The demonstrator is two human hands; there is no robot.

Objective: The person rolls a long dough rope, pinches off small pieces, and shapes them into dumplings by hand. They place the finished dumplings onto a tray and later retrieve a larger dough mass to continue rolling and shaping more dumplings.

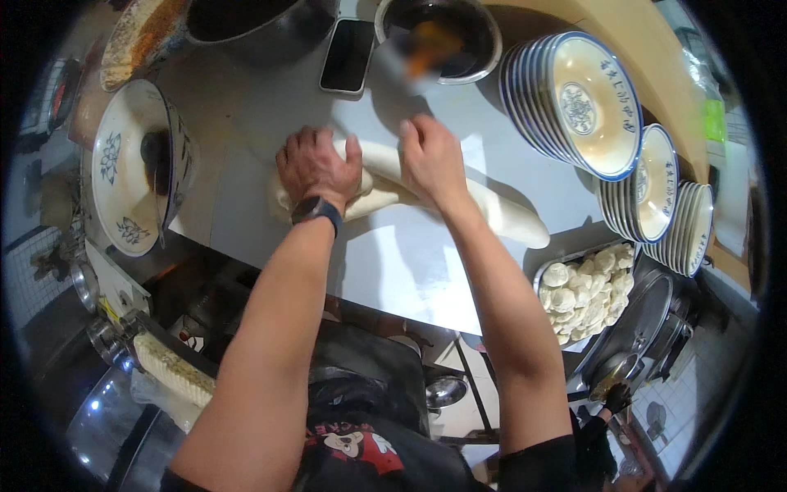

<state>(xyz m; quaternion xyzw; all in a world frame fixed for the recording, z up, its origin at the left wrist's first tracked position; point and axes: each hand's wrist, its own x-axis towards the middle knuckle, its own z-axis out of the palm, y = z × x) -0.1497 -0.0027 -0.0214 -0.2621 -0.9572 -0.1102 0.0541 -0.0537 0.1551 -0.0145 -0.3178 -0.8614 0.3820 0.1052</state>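
A long pale roll of dough (507, 212) lies across the grey-white work surface (393, 264), its rounded right end tapering towards me. At its thick left end my left hand (320, 163) grips and presses the folded dough, with the thumb held apart from the fingers. A dark watch sits on that wrist. My right hand (433, 157) rests at the middle of the roll with curled fingers. Its fingertips are hidden, so how it holds the dough there is unclear. Between the hands a fold shows in the dough.
Stacked blue-rimmed bowls (596, 111) stand at the right, near a tray of dough pieces (584, 292). A phone (347, 55), a dark pot (258, 24) and a metal bowl of dark liquid (473, 67) line the back. A large patterned bowl (132, 203) stands left. A co-worker's gloved hand (616, 396) shows lower right.
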